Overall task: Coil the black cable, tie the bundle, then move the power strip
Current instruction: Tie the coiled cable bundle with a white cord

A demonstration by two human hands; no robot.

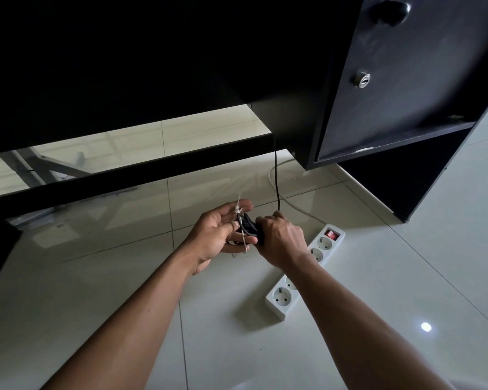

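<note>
A coiled bundle of black cable (pixel 248 227) sits between both hands, low over the tiled floor. My right hand (pixel 282 240) grips the bundle's right side. My left hand (pixel 219 233) lies palm up under its left side, fingers round a white cable tie (pixel 238 211) that wraps the bundle. The tie's tail hangs down below the fingers. One strand of black cable runs straight up from the bundle to the desk. The white power strip (pixel 307 273) lies on the floor just right of my right hand, partly hidden by my forearm, red switch at its far end.
A black desk (pixel 152 66) overhangs the far side, with a low crossbar (pixel 141 171) above the floor. A black cabinet (pixel 400 80) with a lock and knob stands at the right. A white cord (pixel 293 205) runs along the tiles from the power strip toward the desk.
</note>
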